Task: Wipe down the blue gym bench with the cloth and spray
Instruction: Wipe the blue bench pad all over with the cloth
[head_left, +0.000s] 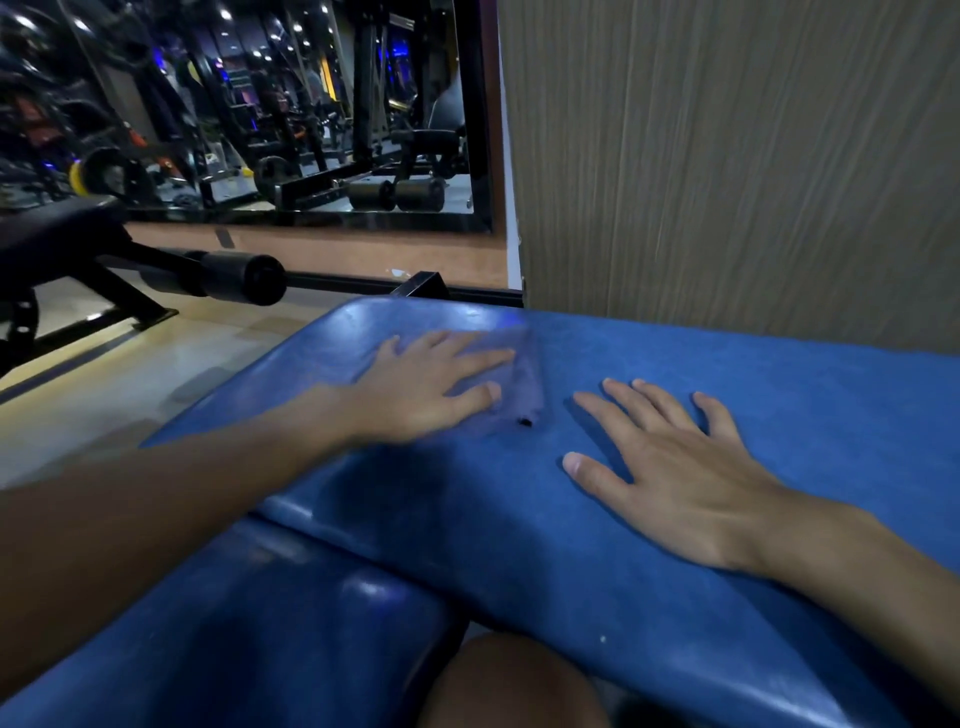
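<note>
Blue counter (831, 405) mid-wipe: left hand (421, 389) presses cloth (527, 384) at 11 o'clock, right hand (670, 478) rests flat, both grips wide. Next stroke should go toward 3 o'clock.

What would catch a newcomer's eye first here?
The big blue bench fills the lower frame, both hands spread flat on it. The left hand presses a thin bluish cloth near the pad's far end; the right hand rests bare beside it. At upper left, a mirror shows dark gym machines.
</note>
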